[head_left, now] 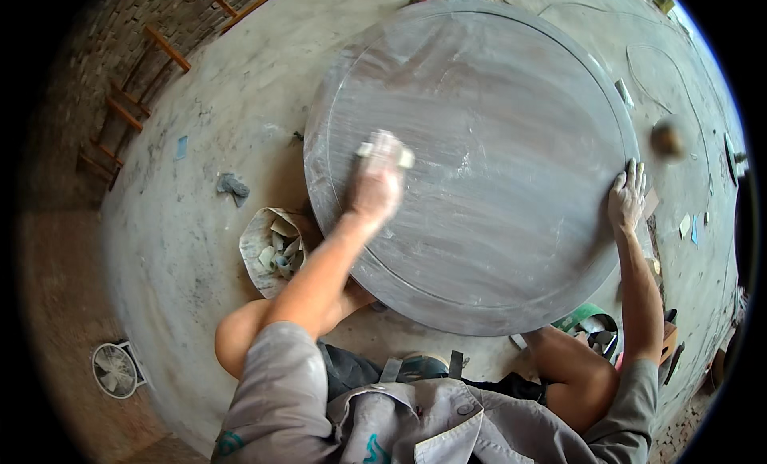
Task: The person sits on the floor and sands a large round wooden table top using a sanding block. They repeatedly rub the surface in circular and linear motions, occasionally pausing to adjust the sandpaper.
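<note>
A large round grey tabletop (pixel 479 176) lies before me, dusty and streaked, with a groove running near its rim. My left hand (pixel 379 180), white with dust and slightly blurred by motion, is closed over a pale sanding block (pixel 406 158) and presses it on the left part of the surface. The block's ends show at both sides of the fingers; the rest is hidden under them. At the right rim my right hand (pixel 629 196) lies flat with its fingers stretched out, holding nothing.
Left of the tabletop stands an open sack (pixel 260 244) of scraps. A grey rag (pixel 232 188) and a blue scrap (pixel 182 147) lie on the concrete floor. Near my right knee is a green container (pixel 590 324). A fan (pixel 116 370) stands lower left; a cable (pixel 679 65) runs at right.
</note>
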A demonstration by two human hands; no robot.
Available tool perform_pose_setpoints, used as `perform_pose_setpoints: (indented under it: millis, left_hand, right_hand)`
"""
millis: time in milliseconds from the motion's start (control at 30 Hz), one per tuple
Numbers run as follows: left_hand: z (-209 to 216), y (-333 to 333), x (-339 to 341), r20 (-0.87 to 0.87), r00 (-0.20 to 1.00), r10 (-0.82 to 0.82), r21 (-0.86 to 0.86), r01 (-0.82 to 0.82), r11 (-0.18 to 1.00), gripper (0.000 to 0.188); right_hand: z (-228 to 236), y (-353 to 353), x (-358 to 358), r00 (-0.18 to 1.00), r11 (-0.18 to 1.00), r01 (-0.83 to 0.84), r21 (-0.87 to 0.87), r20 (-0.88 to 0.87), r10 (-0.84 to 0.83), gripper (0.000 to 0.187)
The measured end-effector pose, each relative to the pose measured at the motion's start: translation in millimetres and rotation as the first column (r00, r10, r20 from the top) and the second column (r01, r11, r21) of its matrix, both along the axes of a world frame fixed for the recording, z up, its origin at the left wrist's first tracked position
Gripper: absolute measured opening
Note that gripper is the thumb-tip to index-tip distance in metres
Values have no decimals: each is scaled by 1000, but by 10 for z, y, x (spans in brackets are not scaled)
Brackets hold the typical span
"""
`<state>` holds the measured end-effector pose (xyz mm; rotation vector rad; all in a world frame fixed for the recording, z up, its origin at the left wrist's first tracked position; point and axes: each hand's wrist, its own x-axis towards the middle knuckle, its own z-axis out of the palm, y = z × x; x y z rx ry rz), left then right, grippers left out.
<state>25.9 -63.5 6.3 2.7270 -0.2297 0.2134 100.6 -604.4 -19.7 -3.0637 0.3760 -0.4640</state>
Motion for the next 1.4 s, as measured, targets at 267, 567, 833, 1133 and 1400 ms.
perform_pose_setpoints:
  millis: [267,567,833,1133,1400]
  left_hand:
    - [-191,-838,-294,67,993,-97,-118,104,988,42]
    - [-217,-945,-508,153,986,-68,-35,74,997,55]
    - [-182,282,-452,-39,926,376,-80,-378,923,55]
    - [-9,-5,-402,-47,983,180,-74,-183,980,44]
    - [-222,-929,-784,49,996,-73,-106,78,991,45]
  right_hand:
    - [-42,22,2,1000,1000,5,12,-20,-4,56]
    - [-51,44,45,999,999,-32,27,-1,32,56]
    - [-116,124,49,999,998,-39,49,9,39,56]
    - [-88,-65,47,1000,1000,0,-7,5,0,56]
    - [-70,-15,57,1000,1000,-17,15,-19,17,57]
